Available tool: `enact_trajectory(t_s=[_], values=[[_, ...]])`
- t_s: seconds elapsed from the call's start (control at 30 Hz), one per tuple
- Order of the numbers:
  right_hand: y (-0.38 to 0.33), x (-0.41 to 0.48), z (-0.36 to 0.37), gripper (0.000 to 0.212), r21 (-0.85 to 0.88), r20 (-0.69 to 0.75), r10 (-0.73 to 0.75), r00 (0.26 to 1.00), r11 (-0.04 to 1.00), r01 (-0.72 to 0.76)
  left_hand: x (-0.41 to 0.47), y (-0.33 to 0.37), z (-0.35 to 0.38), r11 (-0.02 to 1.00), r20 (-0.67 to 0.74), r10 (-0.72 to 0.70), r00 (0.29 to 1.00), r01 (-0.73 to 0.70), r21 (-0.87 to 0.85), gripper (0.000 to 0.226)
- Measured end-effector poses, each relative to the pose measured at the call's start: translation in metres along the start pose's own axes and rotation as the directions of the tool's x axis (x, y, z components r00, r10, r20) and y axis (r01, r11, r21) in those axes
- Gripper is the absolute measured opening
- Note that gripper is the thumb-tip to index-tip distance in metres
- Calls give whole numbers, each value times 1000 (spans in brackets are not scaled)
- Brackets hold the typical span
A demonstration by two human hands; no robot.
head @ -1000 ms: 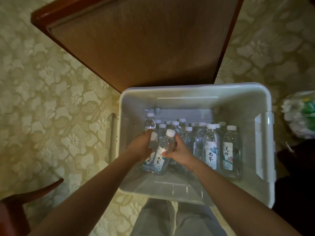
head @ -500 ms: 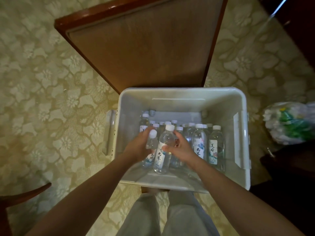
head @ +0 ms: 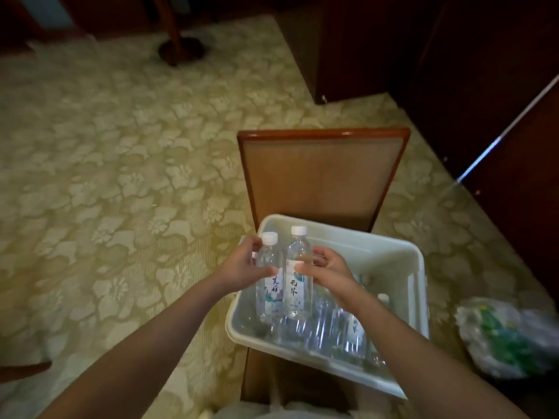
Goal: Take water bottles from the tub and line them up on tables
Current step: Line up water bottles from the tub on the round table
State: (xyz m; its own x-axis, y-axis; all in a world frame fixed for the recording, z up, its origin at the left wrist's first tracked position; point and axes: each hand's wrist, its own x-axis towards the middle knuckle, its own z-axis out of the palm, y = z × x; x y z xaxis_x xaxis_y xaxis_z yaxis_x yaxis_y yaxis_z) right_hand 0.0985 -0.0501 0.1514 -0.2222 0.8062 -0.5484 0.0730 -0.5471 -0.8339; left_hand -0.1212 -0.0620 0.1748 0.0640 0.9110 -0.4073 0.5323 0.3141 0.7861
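A pale floral carpet [head: 121, 176] fills the left side, with the round dark foot of a stand [head: 178, 51] at its far edge. The left hand [head: 242, 267] comes in from the lower left. Its thumb and fingers are curled round the upper body of one water bottle [head: 268, 285], just under the white cap. Touching that bottle on the right is a second water bottle [head: 298, 279], a little higher, gripped the same way by the right hand [head: 331, 272], with the thumb across the front above the label. Both are clear and upright, with white labels bearing dark characters. They are held side by side over the left end of the white tub [head: 393, 255]; whether their bases rest on anything inside cannot be told. Deeper in the tub, under the right forearm, more bottles [head: 335, 325] stand close together, blurred. Behind the tub rises a chair back [head: 320, 176] with a reddish wooden frame and a tan panel. Dark wooden furniture [head: 484, 86] lines the far right. A crumpled plastic bag [head: 508, 337] with green inside lies on the carpet to the right of the tub, apart from it
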Motion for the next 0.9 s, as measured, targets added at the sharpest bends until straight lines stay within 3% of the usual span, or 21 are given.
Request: enact_trajectory(t_s=[0.37, 0.43, 0.53, 0.67, 0.73, 0.9], values=[[-88, -42, 110, 44, -56, 178, -199, 964, 976, 212, -98, 2, -135, 946, -195, 94, 976, -149, -289, 57], [-99, -51, 142, 54, -48, 203, -243, 949, 965, 257, -120, -5, -163, 925, -233, 105, 967, -181, -334, 56], [-110, -66, 191, 86, -13, 236, -284, 929, 955, 295, -153, -18, -203, 894, -289, 100, 952, -213, -393, 55], [-120, -82, 247, 50, 9, 303, -336, 892, 937, 350, -192, -33, -248, 862, -338, 102, 936, -253, -440, 47], [-123, -90, 279, 47, 28, 328, -352, 876, 931, 364, -214, -47, -273, 849, -356, 112, 928, -275, -452, 45], [-130, -101, 349, 82, 21, 396, -363, 844, 922, 387, -257, -79, -325, 836, -420, 105, 902, -309, -453, 42]])
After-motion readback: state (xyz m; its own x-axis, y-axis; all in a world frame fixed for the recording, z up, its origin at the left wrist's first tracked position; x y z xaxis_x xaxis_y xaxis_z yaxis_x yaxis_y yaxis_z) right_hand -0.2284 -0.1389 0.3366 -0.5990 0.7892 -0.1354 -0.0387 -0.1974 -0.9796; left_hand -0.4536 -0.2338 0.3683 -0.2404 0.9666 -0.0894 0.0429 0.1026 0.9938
